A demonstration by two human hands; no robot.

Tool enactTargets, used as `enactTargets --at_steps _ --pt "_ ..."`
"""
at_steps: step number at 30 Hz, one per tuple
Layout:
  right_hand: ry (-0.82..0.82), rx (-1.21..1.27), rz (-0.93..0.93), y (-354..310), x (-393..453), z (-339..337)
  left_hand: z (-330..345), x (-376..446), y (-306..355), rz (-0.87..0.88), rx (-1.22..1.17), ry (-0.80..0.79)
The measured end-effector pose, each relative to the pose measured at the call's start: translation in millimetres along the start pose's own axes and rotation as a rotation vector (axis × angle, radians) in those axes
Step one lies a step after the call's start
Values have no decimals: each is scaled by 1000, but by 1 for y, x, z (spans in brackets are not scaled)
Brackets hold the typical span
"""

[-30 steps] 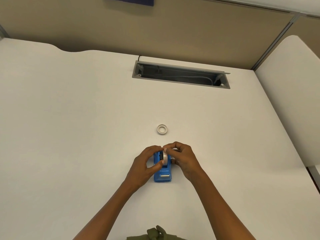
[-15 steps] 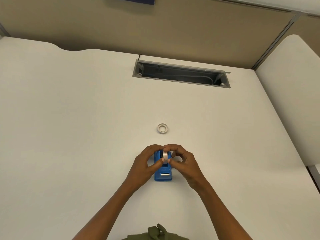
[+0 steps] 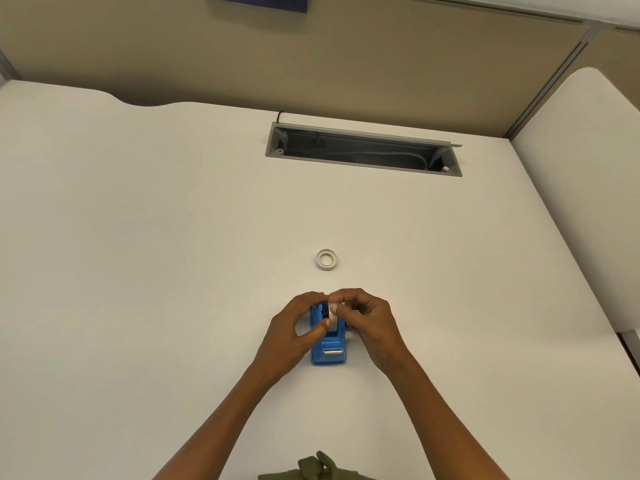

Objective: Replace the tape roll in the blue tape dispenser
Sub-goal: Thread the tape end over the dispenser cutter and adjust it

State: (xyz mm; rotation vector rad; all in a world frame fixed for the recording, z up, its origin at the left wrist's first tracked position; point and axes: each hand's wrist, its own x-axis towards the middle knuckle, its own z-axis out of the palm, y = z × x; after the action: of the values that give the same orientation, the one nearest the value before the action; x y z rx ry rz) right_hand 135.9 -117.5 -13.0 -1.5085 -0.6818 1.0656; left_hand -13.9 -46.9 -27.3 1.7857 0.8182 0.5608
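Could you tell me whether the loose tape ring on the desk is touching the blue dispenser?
No, the loose tape ring lies apart on the desk, beyond the blue dispenser.

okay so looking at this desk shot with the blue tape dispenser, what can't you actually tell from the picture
Head view only:
- Whether the tape roll is seated in the blue tape dispenser: left hand and right hand cover the cradle.
- Whether the ring lying beyond is an empty core or has tape left: too small.
- Lettering on the dispenser: too small.
- Blue sign on the partition: cut off by the top edge.
- Inside of the cable tray: dark.
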Motion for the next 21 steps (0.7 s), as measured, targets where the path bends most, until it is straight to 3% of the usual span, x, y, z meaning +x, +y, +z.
enactTargets --at_steps 9,21 --pt "88 44 153 -11 11 10 -1 0 -2 1 14 -14" --pt "137 45 160 -14 8 14 -1 0 2 -3 16 -26"
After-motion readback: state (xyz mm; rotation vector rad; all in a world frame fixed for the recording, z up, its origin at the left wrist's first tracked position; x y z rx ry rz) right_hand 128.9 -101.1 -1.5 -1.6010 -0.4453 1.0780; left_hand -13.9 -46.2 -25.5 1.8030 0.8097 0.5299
